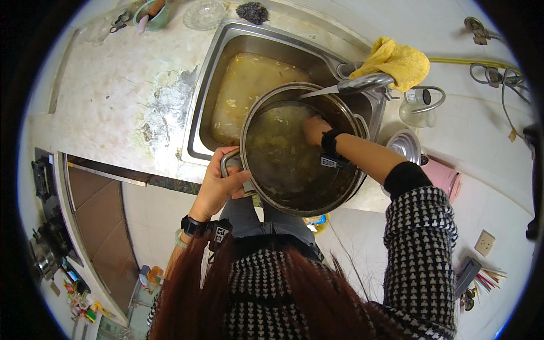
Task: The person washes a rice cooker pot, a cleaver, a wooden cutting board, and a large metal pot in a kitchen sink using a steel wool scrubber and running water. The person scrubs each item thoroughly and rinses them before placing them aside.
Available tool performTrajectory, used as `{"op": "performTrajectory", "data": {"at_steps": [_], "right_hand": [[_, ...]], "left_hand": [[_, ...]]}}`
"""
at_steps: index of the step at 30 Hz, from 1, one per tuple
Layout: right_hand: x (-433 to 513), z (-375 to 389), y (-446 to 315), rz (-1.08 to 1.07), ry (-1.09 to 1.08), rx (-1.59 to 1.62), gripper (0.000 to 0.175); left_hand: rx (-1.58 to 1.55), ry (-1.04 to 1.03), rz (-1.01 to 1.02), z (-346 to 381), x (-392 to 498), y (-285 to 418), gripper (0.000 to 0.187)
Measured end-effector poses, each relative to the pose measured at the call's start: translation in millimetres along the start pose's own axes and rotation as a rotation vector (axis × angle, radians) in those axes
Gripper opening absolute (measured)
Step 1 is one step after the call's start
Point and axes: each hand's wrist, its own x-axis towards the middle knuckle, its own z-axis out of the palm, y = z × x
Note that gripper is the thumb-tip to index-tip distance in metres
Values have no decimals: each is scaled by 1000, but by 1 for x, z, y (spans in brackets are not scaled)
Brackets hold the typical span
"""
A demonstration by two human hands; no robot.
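Observation:
A large metal pot sits over the near right part of the stainless steel sink, with murky water inside. My left hand grips the pot's left loop handle. My right hand reaches down inside the pot; its fingers are under the water, so whether they hold anything is hidden. From the faucet a stream of water runs into the pot. A yellow cloth hangs over the faucet. Cloudy yellowish water with floating bits stands in the sink basin.
Along the counter's back edge are a dark scouring pad, a clear glass dish and a green bowl. To the right of the sink stand a glass jar, a metal bowl and a pink appliance or container.

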Motion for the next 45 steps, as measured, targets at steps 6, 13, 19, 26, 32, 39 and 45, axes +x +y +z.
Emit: {"op": "performTrajectory", "data": {"at_steps": [6,13,19,26,32,39,45], "right_hand": [[-6,-26,-28,-266,79,1057,35],[-93,-74,-73,-601,-747,1728,49],[-130,-28,-23,-583,-430,442,24],[-111,-8,18,-19,366,-29,14],[-119,-14,54,-268,522,554,31],[-120,-41,22,-811,-299,1099,60],[-92,-32,36,-415,453,467,43]], "left_hand": [[-2,-30,5,-1,1,0,51],[9,-43,22,3,10,11,43],[101,68,17,13,4,17,39],[110,128,4,49,-13,30,41],[75,214,151,85,-22,44,44],[99,206,229,114,-26,54,46],[81,224,277,131,-25,58,46]]}}
